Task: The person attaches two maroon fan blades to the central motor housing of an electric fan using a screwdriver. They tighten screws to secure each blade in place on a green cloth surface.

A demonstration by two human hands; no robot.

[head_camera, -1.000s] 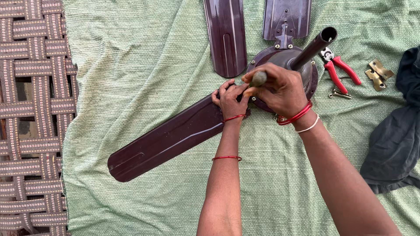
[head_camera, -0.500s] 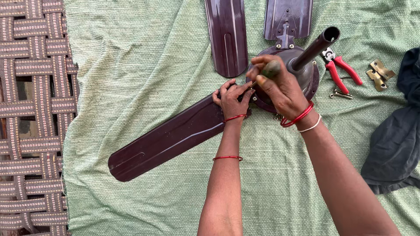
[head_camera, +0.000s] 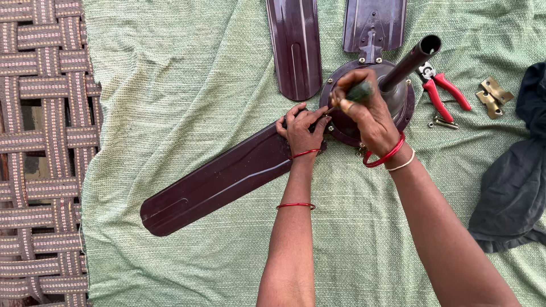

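A dark maroon ceiling fan lies on a green cloth (head_camera: 170,85). Its round motor housing (head_camera: 405,105) has a downrod (head_camera: 410,61) sticking up toward me. My left hand (head_camera: 301,129) presses down the inner end of a long fan blade (head_camera: 216,182) where it meets the housing. My right hand (head_camera: 367,111) grips a screwdriver with a green handle (head_camera: 359,91), its tip angled down at the blade joint beside my left fingers. Red bangles sit on both wrists.
A loose blade (head_camera: 294,48) and an attached blade (head_camera: 374,25) lie at the top. Red-handled pliers (head_camera: 441,91), small screws (head_camera: 442,121) and a brass bracket (head_camera: 490,96) rest to the right. A dark garment (head_camera: 515,182) lies far right, a woven strap cot (head_camera: 40,142) at left.
My right hand has shifted up and to the right, tilting the screwdriver handle toward the downrod. My left hand and the blade stay put.
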